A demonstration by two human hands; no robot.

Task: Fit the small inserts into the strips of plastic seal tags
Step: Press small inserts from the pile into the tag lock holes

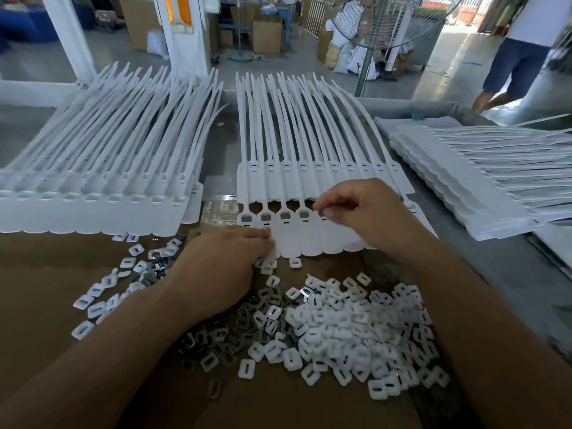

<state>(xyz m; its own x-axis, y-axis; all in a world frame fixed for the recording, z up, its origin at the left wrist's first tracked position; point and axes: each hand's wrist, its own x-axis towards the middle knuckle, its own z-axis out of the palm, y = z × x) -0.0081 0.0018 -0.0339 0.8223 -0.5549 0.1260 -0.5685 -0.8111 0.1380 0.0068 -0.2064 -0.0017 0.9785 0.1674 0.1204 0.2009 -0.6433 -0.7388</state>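
The working strip of seal tags [309, 243] lies at the middle of the worktop [510, 274], with its tails pointing toward the far edge. Its near edge overlaps a cardboard sheet [62, 305]. Four sockets at the left end of the strip each hold a fitted insert [265, 216].

The right grip [362, 209] is at the fifth socket. Thumb and forefinger pinch a small grey insert [322, 213], which the fingertips mostly hide. The sockets further right are covered by this hand.

The left grip [229, 267] rests palm down on the near left corner of the strip. Its fingertips are tucked out of sight, so it cannot be told whether it holds anything.

Loose white inserts [356, 329] and dark metal inserts [216, 335] are heaped on the cardboard toward the near edge, partly under both forearms. Further tag stacks sit at the left edge [93, 205] and the right edge [464, 187]; both are cut off by the frame.
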